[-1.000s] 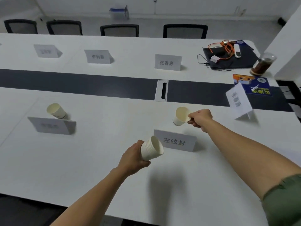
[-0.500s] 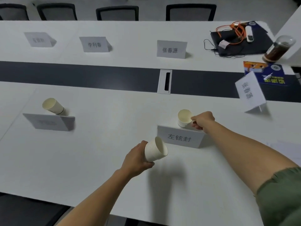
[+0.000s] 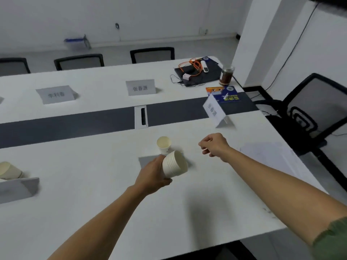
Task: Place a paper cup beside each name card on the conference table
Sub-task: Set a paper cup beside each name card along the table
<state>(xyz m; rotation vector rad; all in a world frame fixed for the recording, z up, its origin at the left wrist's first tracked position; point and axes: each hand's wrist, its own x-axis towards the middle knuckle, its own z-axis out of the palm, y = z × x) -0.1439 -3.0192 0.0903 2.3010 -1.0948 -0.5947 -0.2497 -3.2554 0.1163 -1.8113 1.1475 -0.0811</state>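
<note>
My left hand [image 3: 152, 174] grips a stack of white paper cups [image 3: 174, 164], tilted with the mouths to the right, above the near name card [image 3: 145, 160], which it mostly hides. A single paper cup [image 3: 164, 145] stands upright just behind that card. My right hand [image 3: 214, 145] hovers right of that cup with fingers curled and holds nothing. Another cup [image 3: 8, 171] stands behind the name card [image 3: 16, 188] at the left edge. A tilted name card [image 3: 214, 109] stands at the table's right end, with two more name cards [image 3: 140, 87] [image 3: 56, 94] on the far side.
The white conference table [image 3: 93, 184] has a dark centre strip with a cable slot [image 3: 141, 117]. At the far right lie a laptop with orange cables [image 3: 197, 72], a jar [image 3: 226, 75] and a blue booklet [image 3: 225, 94]. Chairs line the far side; a black chair [image 3: 309, 109] stands at right.
My right hand let go of the single cup behind the near name card and drew back to the right. The view swung right and my left hand with the stack rose over the card.
</note>
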